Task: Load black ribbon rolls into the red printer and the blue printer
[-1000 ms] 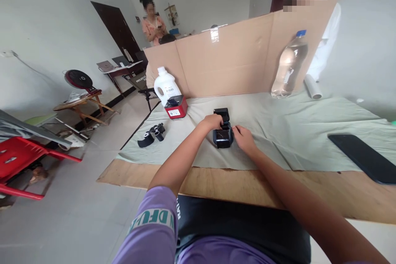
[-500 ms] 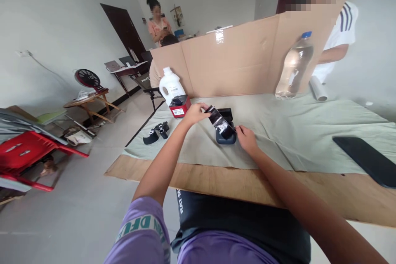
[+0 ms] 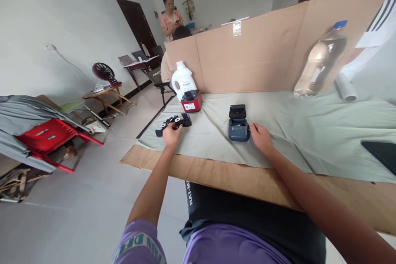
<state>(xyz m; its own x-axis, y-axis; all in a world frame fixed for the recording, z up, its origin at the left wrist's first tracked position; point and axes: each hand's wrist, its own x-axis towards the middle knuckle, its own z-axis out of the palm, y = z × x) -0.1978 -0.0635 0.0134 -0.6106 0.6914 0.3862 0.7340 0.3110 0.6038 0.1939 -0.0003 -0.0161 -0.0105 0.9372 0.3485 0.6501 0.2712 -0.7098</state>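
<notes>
My left hand (image 3: 172,135) is closed on a roll of glossy black film (image 3: 186,120), whose loose strip curls to the right. Beside and partly behind the fingers lie more black rolls with white cores (image 3: 163,126); the hand covers some of them. A small dark blue label printer (image 3: 239,132) rests on the cloth with its black lid (image 3: 237,111) up, and its inner compartment faces upward. My right hand (image 3: 260,135) grips the printer's right side, with the fingertips bent against its edge.
A red box with a black top (image 3: 192,103) and a white jug (image 3: 183,78) stand behind the rolls. A cardboard divider (image 3: 247,62) closes off the back, with a clear bottle (image 3: 321,64) before it. A dark phone-like slab (image 3: 382,152) lies far right. People are beyond the divider.
My left hand has carried the black film out of the printer and left to the other rolls. The right hand stays beside the printer. The view has shifted left.
</notes>
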